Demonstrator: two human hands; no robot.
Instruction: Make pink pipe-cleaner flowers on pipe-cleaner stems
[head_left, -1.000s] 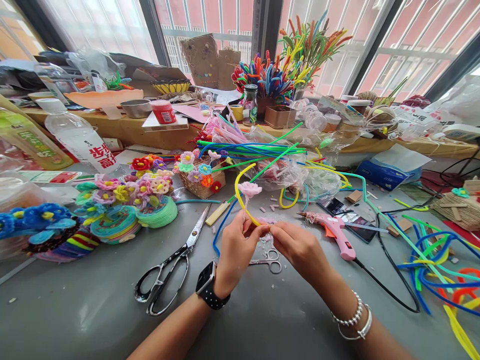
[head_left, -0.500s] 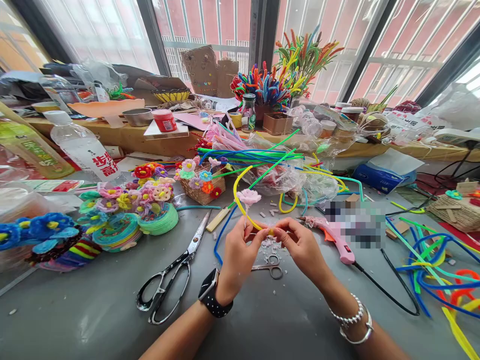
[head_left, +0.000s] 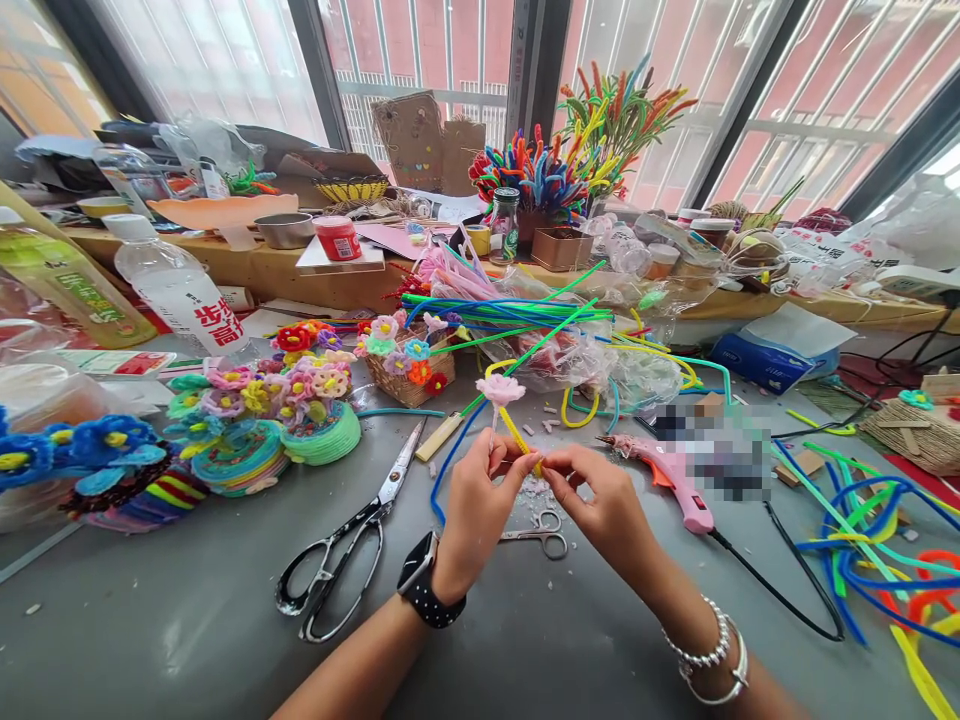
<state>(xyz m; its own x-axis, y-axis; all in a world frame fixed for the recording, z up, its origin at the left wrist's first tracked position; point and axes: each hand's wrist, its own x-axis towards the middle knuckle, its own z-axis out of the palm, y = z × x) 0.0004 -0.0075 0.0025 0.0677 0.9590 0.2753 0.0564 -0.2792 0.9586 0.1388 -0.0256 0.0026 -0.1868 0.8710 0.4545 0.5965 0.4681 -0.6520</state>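
Pinched in my left hand [head_left: 480, 500] are a yellow pipe cleaner [head_left: 516, 428] and the stem of a pink pipe-cleaner flower [head_left: 500, 389], which stands upright above the fingers. My right hand [head_left: 596, 500] closes its thumb and forefinger on the yellow pipe cleaner's end, right beside the left fingertips. The fingers cover the spot where the pipe cleaner is gripped. Small scissors [head_left: 551, 538] lie on the table under my hands, partly hidden by the left one. To the left rest large black-handled scissors [head_left: 352, 540], blades apart.
A pink glue gun [head_left: 675, 485] with a black cord lies to the right, near tangled pipe cleaners [head_left: 855, 530]. Finished flower pots [head_left: 319, 430] and a plastic bottle [head_left: 176, 285] stand at the left. Bundled pipe cleaners [head_left: 510, 312] lie behind my hands.
The yellow pipe cleaner's wide loop has turned and now rises behind the pink flower. My right hand has shifted slightly, its fingers closer to the left hand's. The camera view has moved a little.
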